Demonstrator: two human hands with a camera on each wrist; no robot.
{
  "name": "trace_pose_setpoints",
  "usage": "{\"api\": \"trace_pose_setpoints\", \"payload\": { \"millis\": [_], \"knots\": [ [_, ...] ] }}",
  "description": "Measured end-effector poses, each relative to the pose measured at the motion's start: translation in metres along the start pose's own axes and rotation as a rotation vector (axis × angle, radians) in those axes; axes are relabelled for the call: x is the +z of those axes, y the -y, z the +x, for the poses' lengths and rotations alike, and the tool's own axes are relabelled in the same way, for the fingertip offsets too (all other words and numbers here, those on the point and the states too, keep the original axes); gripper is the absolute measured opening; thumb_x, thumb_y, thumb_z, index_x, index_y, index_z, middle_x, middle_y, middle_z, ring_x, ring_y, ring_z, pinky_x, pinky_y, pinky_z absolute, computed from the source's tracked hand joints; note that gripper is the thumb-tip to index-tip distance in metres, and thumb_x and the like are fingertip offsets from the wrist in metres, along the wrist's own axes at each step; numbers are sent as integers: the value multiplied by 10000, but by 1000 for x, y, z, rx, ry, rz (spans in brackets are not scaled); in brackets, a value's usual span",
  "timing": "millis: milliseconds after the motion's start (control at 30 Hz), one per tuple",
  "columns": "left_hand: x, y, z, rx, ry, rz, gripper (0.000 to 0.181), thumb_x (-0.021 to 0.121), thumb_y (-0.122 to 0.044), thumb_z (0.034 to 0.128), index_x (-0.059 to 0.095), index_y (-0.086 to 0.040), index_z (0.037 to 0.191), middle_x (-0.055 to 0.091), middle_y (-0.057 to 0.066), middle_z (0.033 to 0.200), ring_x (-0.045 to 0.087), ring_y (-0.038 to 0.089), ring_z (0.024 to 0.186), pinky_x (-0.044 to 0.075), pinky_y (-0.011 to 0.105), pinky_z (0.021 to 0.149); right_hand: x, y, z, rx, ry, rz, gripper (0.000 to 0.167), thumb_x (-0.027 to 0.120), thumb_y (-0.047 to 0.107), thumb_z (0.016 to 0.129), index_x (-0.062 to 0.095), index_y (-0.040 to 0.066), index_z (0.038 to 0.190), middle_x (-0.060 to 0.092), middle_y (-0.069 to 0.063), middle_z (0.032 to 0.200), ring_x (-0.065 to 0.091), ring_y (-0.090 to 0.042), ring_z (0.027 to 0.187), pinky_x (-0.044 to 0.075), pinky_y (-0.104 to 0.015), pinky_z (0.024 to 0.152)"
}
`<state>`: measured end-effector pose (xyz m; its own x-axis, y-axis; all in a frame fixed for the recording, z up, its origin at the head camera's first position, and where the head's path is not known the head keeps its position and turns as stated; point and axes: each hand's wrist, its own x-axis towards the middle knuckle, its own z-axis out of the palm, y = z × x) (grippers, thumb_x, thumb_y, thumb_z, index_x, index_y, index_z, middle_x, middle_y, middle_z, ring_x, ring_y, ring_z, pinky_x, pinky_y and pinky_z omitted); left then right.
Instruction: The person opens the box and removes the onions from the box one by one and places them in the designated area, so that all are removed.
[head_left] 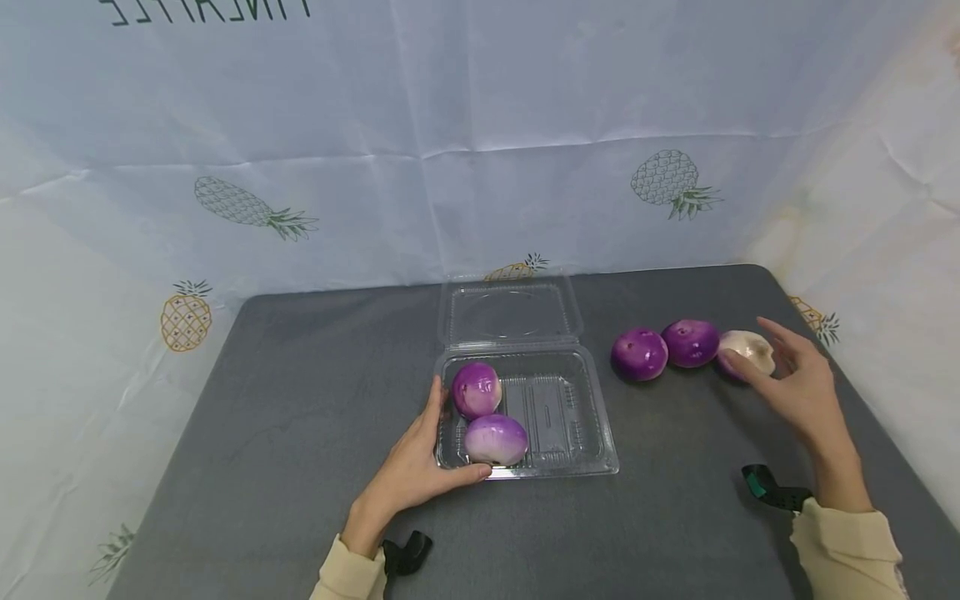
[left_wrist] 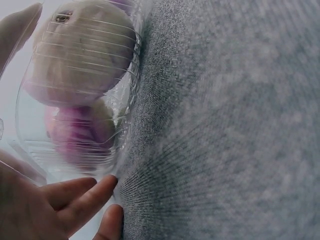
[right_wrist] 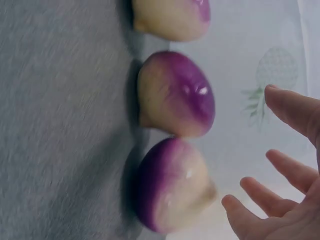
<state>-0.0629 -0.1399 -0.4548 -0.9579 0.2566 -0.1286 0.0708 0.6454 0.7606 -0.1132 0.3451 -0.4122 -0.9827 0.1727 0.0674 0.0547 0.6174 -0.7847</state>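
A clear plastic container (head_left: 551,408) lies with its hinged lid (head_left: 510,312) folded back. Inside, on the left, are two purple-and-white turnips, one behind (head_left: 476,390) and one in front (head_left: 496,440). My left hand (head_left: 412,465) spans the container's front left corner, thumb at the front rim, straight fingers along the left side. Three more turnips form a row on the right: the left one (head_left: 640,354), the middle one (head_left: 691,342) and the right one (head_left: 746,354), whose white side faces up. Fingers spread, my right hand (head_left: 798,379) hovers around the right turnip; the right wrist view shows a gap.
The dark grey table (head_left: 315,417) ends at a pineapple-print cloth (head_left: 450,208) behind, with white cloth at both sides. The raised lid reaches near the table's back edge. A black wrist device (head_left: 408,552) is on the left wrist, another (head_left: 776,490) on the right.
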Motion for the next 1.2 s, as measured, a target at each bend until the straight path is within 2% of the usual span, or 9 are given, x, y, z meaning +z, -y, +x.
{"api": "trace_pose_setpoints", "payload": {
  "millis": [167, 333, 433, 567, 667, 733, 833, 900, 1200],
  "knots": [
    [-1, -1, 0, -1, 1, -1, 1401, 856, -649, 698, -107, -271, 1644, 243, 78, 1708, 342, 297, 1543, 281, 601, 1233, 6, 13, -3, -46, -10, 2, 726, 709, 268, 971, 366, 128, 1595, 269, -217, 1664, 269, -373, 1548, 257, 64, 1044],
    [-1, -2, 0, -2, 2, 4, 1400, 853, -652, 699, -109, -272, 1643, 239, 71, 1710, 328, 291, 1549, 274, 595, 1239, 15, 25, -8, -125, 9, -3, 683, 733, 224, 957, 433, 123, 1562, 386, -210, 1577, 347, -380, 1489, 293, 61, 1014],
    [-1, -2, 1, -1, 2, 5, 1401, 852, -653, 700, -109, -267, 1644, 240, 75, 1709, 320, 294, 1552, 274, 595, 1239, 23, 32, -11, -186, 15, -6, 674, 770, 183, 926, 478, 77, 1525, 471, -171, 1461, 441, -194, 1422, 333, 48, 989],
    [-1, -1, 1, -1, 2, 8, 1405, 851, -658, 698, -110, -263, 1644, 240, 78, 1709, 318, 297, 1552, 277, 596, 1237, 34, 41, -14, -248, 36, 31, 675, 800, 142, 896, 505, 51, 1496, 537, 82, 1366, 433, 145, 1257, 349, 35, 999],
    [-1, -1, 1, -1, 1, 8, 1404, 850, -660, 697, -108, -265, 1644, 243, 77, 1708, 329, 298, 1548, 283, 600, 1233, 40, 47, -16, -279, 68, 66, 677, 796, 110, 893, 497, 34, 1495, 524, 171, 1366, 410, 211, 1246, 339, 30, 1024],
    [-1, -1, 1, -1, 0, 7, 1403, 849, -661, 697, -108, -267, 1643, 242, 76, 1709, 331, 299, 1547, 285, 602, 1232, 44, 51, -17, -290, 88, 83, 673, 793, 93, 892, 495, 15, 1490, 532, 98, 1395, 408, 210, 1260, 342, 28, 1029],
    [-1, -2, 1, -1, 0, 8, 1401, 850, -660, 697, -107, -272, 1643, 244, 73, 1708, 330, 294, 1548, 281, 595, 1236, 48, 57, -19, -301, 120, 95, 672, 791, 88, 893, 490, -8, 1486, 520, -130, 1471, 406, 196, 1286, 340, 25, 1038],
    [-1, -2, 1, -1, 2, 7, 1401, 852, -659, 697, -108, -276, 1643, 243, 71, 1708, 329, 290, 1548, 278, 588, 1240, 52, 60, -20, -311, 135, 99, 668, 795, 83, 888, 498, -14, 1478, 507, -223, 1485, 414, 188, 1292, 343, 19, 1043],
    [-1, -1, 0, 3, 3, 7, 1406, 854, -652, 698, -108, -257, 1645, 247, 82, 1706, 328, 292, 1548, 277, 585, 1240, 75, 80, -30, -355, 191, 164, 646, 810, 45, 861, 543, 28, 1449, 534, -230, 1466, 437, 167, 1319, 367, -22, 1068]
  ]
}}
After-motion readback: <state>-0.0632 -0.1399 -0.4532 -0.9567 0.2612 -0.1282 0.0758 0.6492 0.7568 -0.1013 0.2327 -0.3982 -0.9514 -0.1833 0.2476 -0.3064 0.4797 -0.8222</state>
